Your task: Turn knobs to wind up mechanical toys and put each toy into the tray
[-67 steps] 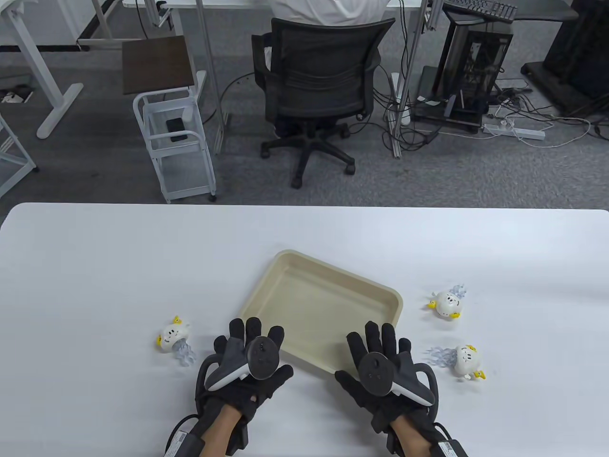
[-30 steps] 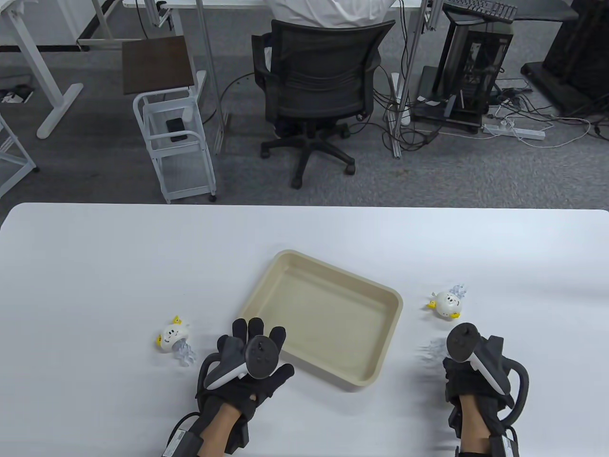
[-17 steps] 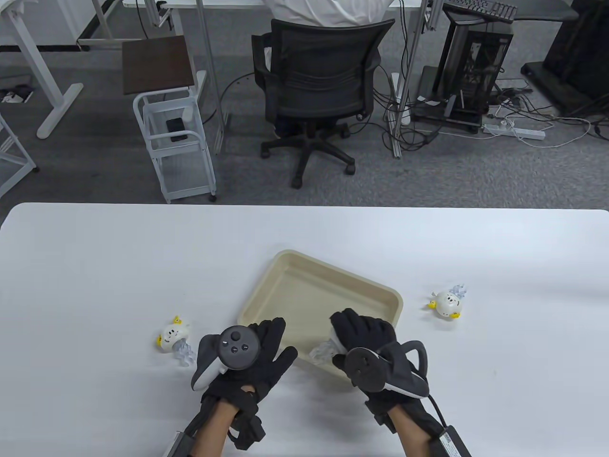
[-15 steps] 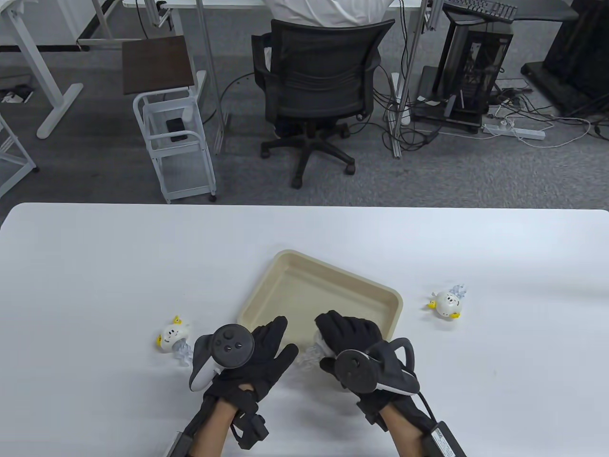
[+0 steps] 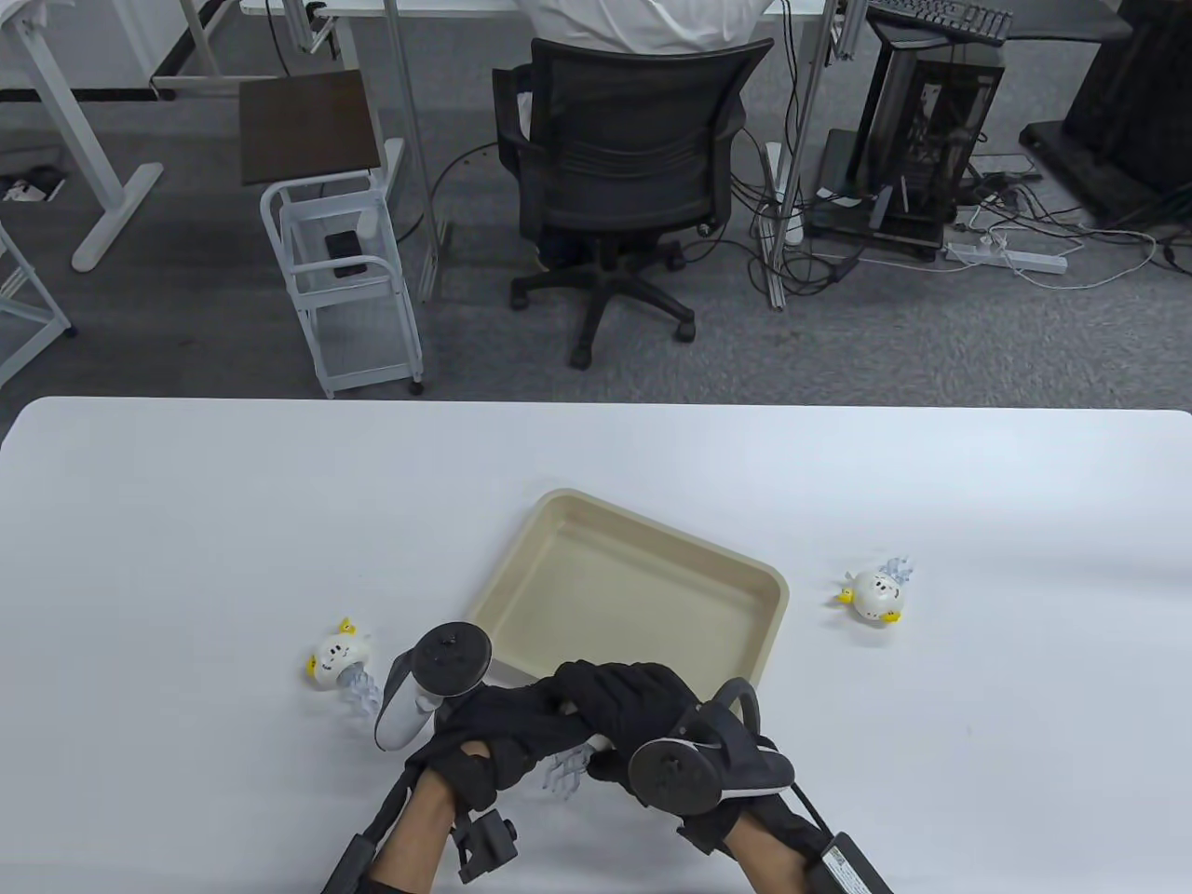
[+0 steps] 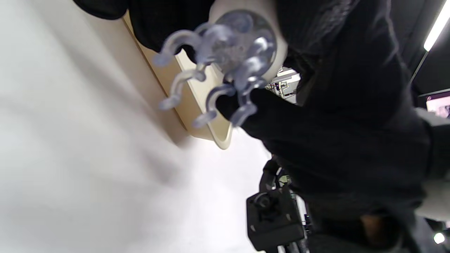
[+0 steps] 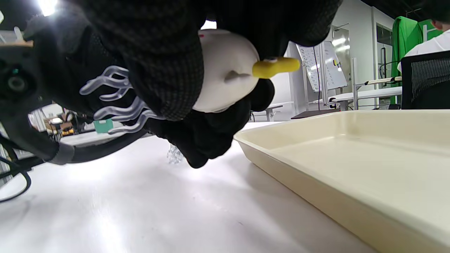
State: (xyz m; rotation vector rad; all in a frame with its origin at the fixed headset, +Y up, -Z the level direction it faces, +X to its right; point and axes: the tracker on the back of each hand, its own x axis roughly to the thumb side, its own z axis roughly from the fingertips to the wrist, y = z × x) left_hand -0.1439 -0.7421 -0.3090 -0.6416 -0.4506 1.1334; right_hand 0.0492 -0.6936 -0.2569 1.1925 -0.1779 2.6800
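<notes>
Both gloved hands meet just in front of the beige tray (image 5: 780, 596). My right hand (image 5: 622, 700) grips a white wind-up toy (image 7: 225, 70) from above; its yellow peg (image 7: 276, 66) sticks out toward the tray. My left hand (image 5: 510, 731) is turned on its side, with fingers reaching under the right hand and wrapped on the same toy. The toy's clear legs (image 5: 564, 771) hang out below the hands and show close up in the left wrist view (image 6: 225, 56). The toy is held a little above the table.
A second white toy (image 5: 337, 656) lies on the table left of my left hand. A third toy (image 5: 873, 594) lies right of the tray. The tray holds nothing. Beyond the table's far edge, a person sits in an office chair (image 5: 633, 158).
My right hand reached right, picked up the near right toy and carried it left to the tray's front. The left hand turned sideways and closed onto it.
</notes>
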